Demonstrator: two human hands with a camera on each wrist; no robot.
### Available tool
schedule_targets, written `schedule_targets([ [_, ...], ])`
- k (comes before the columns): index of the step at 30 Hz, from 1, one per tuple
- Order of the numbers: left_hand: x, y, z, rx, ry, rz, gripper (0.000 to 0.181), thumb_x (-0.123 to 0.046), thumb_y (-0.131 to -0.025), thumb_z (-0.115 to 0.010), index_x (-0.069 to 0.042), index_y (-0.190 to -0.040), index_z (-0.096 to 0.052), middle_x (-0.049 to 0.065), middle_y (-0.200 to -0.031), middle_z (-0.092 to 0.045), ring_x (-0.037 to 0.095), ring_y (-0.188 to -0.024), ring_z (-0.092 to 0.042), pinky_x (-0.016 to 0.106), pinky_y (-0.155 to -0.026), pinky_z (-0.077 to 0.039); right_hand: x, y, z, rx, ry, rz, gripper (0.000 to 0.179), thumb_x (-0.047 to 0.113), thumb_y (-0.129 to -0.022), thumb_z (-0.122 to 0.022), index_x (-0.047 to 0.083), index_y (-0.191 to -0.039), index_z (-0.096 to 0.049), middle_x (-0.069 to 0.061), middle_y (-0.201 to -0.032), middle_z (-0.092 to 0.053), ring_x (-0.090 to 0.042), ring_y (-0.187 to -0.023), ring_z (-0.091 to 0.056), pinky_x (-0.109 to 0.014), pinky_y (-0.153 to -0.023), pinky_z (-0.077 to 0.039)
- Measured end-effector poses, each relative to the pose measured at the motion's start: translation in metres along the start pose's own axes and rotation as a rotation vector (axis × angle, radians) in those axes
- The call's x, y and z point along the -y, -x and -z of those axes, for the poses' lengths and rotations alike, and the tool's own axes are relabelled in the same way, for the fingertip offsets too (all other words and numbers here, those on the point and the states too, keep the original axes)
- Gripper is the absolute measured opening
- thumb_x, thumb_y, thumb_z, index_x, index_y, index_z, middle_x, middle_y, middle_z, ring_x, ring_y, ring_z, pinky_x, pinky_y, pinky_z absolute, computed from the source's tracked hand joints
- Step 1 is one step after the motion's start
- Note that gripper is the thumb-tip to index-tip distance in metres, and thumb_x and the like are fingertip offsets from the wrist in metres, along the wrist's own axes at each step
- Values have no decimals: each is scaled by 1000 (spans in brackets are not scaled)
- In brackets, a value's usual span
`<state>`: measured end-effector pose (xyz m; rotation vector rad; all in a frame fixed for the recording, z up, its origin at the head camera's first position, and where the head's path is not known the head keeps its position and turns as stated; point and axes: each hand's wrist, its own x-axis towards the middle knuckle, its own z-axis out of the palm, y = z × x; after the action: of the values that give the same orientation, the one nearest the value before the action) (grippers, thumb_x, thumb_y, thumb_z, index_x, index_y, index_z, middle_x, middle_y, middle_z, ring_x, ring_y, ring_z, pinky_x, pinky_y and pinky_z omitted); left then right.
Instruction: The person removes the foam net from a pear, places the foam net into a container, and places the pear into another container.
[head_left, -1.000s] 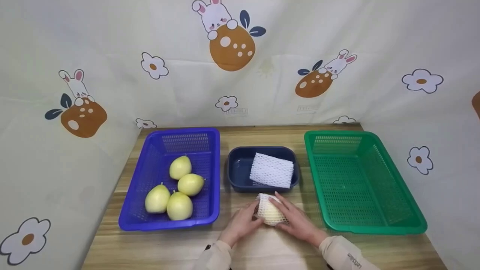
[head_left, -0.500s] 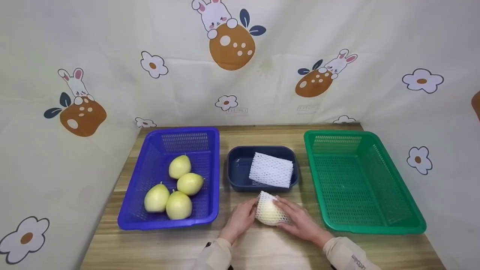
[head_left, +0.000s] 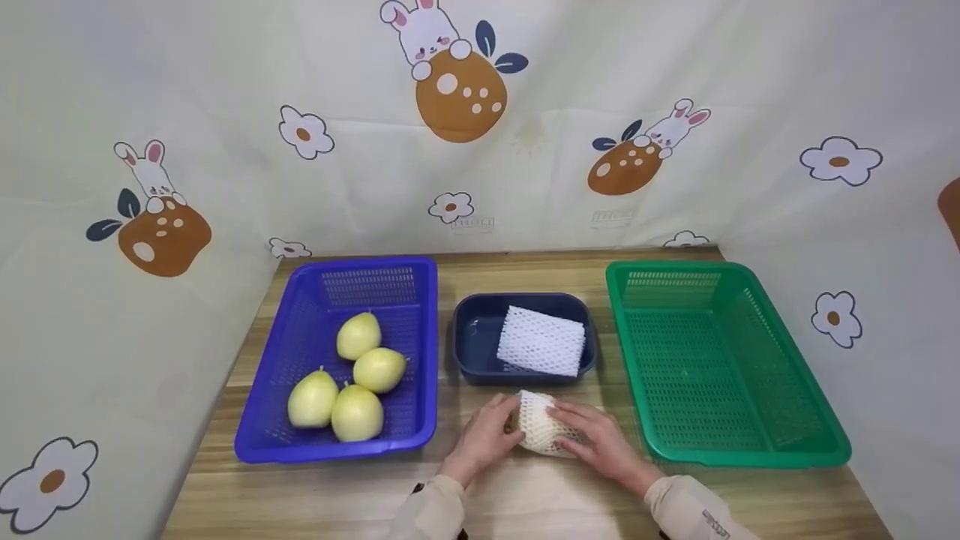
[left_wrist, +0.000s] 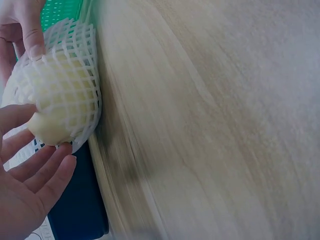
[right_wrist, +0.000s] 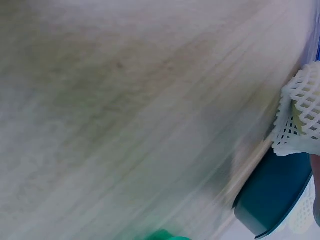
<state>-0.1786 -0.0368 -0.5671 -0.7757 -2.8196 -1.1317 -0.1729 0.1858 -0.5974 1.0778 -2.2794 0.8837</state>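
Between both hands, on the wooden table, is a pale yellow pear (left_wrist: 49, 129) inside a white foam net sleeve (head_left: 538, 427). One end of the pear pokes out of the sleeve towards my left hand (head_left: 482, 442), whose thumb and fingers hold it there. My right hand (head_left: 602, 444) grips the netted pear from the other side, fingers over the top and thumb at the near side. In the left wrist view the right thumb (left_wrist: 35, 42) presses on the net. The right wrist view catches only the sleeve's loose edge (right_wrist: 287, 135) at the right.
A blue basket (head_left: 262, 375) with several pears (head_left: 358, 412) stands at left. Behind the hands is a small navy tub (head_left: 474, 341) holding flat foam net sleeves (head_left: 541, 341). At right sits a green basket (head_left: 697, 360). A patterned cloth (head_left: 540, 180) hangs behind the table.
The sleeved pear has turned a little and tipped lower between the hands. Left fingers have shifted on its open end; the right hand stays around it. Baskets and tub are unmoved.
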Motion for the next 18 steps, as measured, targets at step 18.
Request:
schedule_targets([
  [18,2,0,-7,30,9,39,62,-15,-68,-71,-8,-125,-46,6,-102,-52,18,-82,-54,30,-72,-45,-3,10,5,111,-19,-130,56,13,-73,-70,5,-125,-49,-12,-119,-53,-25,-106,-51,-30,-89,-39],
])
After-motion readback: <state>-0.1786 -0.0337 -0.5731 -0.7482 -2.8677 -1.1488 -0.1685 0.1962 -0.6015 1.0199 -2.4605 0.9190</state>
